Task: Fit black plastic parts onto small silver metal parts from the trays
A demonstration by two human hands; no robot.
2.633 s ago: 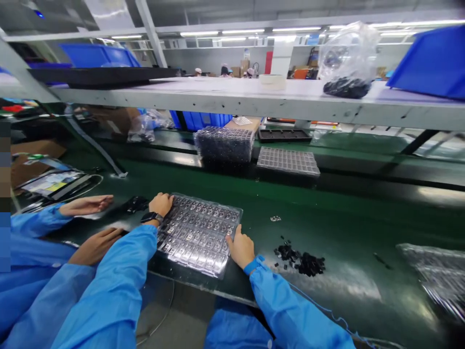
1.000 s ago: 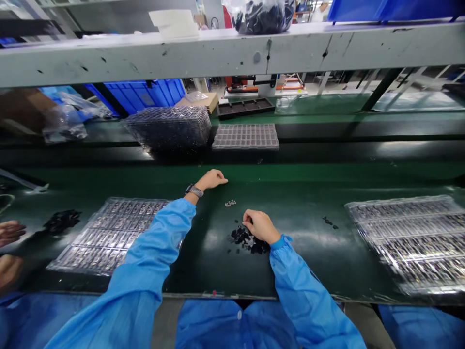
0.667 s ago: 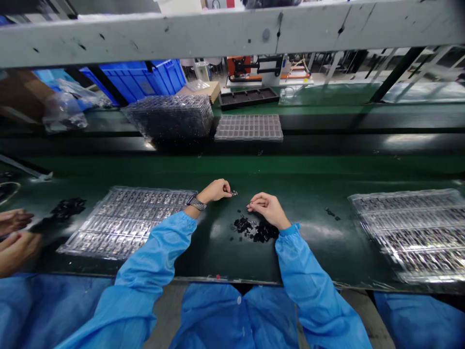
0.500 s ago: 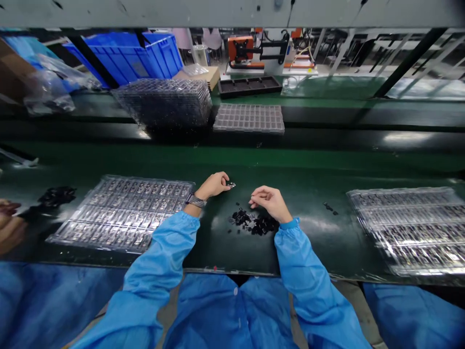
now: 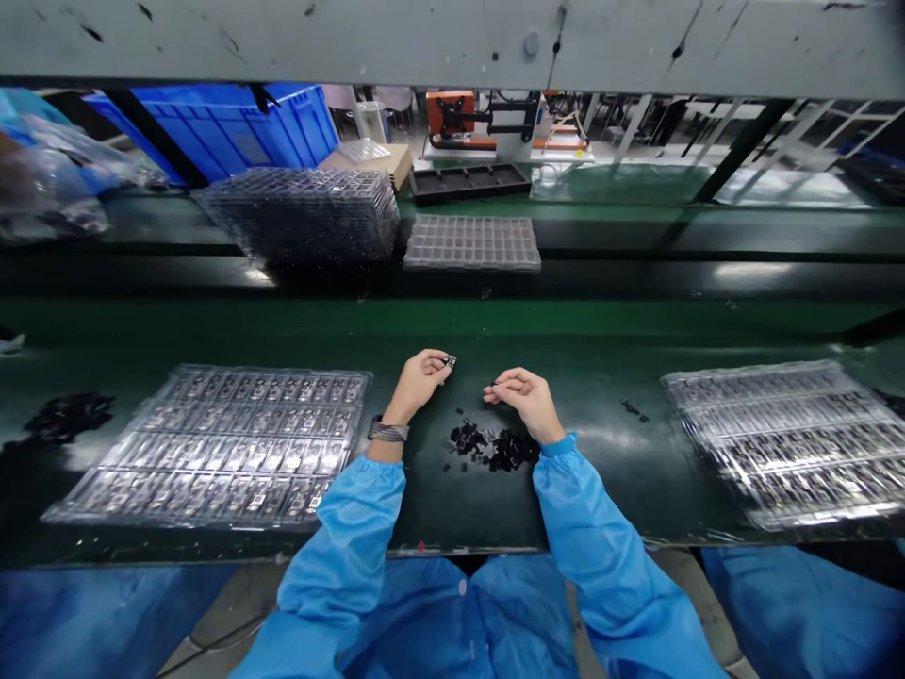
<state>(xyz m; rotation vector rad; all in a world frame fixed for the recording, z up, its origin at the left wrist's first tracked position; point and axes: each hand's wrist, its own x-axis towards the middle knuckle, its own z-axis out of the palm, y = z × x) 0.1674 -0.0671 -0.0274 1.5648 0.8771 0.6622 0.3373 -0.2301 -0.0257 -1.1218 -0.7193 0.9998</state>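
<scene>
A: What is the largest thing?

B: The long, glossy, dark green counter [image 5: 594, 330], running side to side. On its left half lies a broad, see-through plastic tray [image 5: 176, 520] with rows of small metallic parts [image 5: 263, 494]. Well apart, to the right, sits what looks like a stack of similar see-through trays [image 5: 813, 517], also filled.

A: Why are they set out to either side?

B: Probably to keep both within reach while leaving the middle to the hands.

A: And how are the hands?

B: Near each other but apart, both pinched narrow. The left hand [image 5: 419, 382] holds a small silver-and-black metal part [image 5: 451, 361] over the middle of the counter; the right hand [image 5: 529, 401] pinches a tiny dark piece [image 5: 493, 384].

A: What lies by them?

B: A loose pile of small, flat black pieces [image 5: 513, 451], just beside the right hand, likely there to spare it a long reach.

A: Which way does the metal part point?

B: It juts past the left fingertips, away and toward the right. Its long axis seems to slant that way, though it is too small to be certain. I suppose it is pinched at one end to leave the rest uncovered.

A: And the dark piece?

B: Too small to tell.
</scene>
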